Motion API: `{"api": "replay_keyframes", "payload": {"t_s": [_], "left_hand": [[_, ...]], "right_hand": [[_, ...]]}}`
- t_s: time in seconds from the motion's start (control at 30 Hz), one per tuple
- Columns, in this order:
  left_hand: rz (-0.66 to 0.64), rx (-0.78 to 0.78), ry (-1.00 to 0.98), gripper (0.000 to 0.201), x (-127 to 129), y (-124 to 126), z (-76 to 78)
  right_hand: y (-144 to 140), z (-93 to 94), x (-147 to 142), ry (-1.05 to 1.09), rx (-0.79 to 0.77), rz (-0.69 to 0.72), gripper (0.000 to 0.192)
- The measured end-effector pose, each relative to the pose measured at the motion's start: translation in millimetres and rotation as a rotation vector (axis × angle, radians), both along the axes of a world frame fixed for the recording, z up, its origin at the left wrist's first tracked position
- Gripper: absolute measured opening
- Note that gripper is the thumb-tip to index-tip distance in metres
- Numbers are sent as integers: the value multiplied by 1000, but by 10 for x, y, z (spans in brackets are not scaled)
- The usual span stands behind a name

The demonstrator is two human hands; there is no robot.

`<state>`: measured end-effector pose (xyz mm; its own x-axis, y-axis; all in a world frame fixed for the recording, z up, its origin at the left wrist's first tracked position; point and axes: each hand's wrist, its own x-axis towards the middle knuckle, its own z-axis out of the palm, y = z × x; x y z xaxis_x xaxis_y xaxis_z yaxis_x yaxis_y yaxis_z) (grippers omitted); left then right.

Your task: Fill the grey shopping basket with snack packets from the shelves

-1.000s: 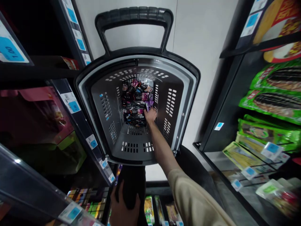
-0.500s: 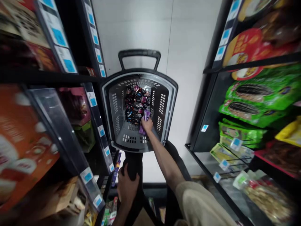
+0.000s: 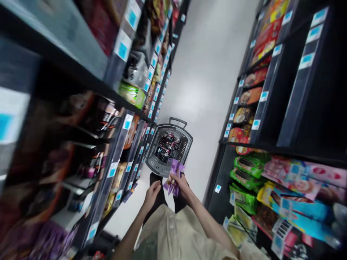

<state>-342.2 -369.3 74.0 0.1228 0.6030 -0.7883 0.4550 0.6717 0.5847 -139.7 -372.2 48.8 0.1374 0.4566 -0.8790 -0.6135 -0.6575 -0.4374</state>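
Note:
My right hand is closed around a bunch of purple snack packets, which stick out above and below the fingers. My left hand is to the left of the packets, apart from them. Its fingers are loosely bent and nothing shows in them. On the floor beyond both hands stands a dark grey shopping basket with its handle up. Small dark, shiny packets with pink marks lie heaped inside it. The purple packets overlap the basket's near rim in view.
Tall shelves with price labels line the aisle on both sides. Bagged snacks fill the left shelves, partly blurred. Green packets and a blue packet lie on the right shelves. Pale floor runs ahead between them.
My right hand has come up out of the basket with the purple packets. My left hand has lifted off my leg. The view has risen, so the basket looks smaller and lower.

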Motion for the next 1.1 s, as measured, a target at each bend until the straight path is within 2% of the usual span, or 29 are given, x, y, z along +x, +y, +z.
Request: {"api": "replay_keyframes", "payload": {"t_s": [0.07,0.17,0.23,0.33,0.5,0.63,0.7,0.8,0.9,0.97,1.1], "left_hand": [[13,30,-118,47,184,5,354],[-62,123,-79,34,398,-136,819],[-62,181,-4,29,466,-322,1051],[7,212,29,24,471,-669,1291],[183,300,27,27,400,-1215,1545],[364,444,-57,41,372,-1444,1675],[434,483,-140,46,350,-1465,1726],[530,473,-195,43,277,-1439,1805],[695,471,-223,43,151,-1429,1895],[817,480,-300,47,31,-1439,1959],[961,508,-398,52,-324,-1406,2047]], "right_hand": [[-86,343,-25,43,76,65,37],[-184,805,-9,40,149,156,32],[-232,1054,53,5,173,205,35],[-272,1313,156,-71,189,241,48],[-348,1624,86,-103,267,457,55],[-416,1876,-139,-128,365,538,48],[-403,1973,-246,-150,402,571,48],[-347,2088,-371,-176,453,652,48],[-317,2202,-457,-136,504,725,46],[-346,2274,-506,-85,529,806,47],[-535,2345,-615,-118,509,980,48]]}}
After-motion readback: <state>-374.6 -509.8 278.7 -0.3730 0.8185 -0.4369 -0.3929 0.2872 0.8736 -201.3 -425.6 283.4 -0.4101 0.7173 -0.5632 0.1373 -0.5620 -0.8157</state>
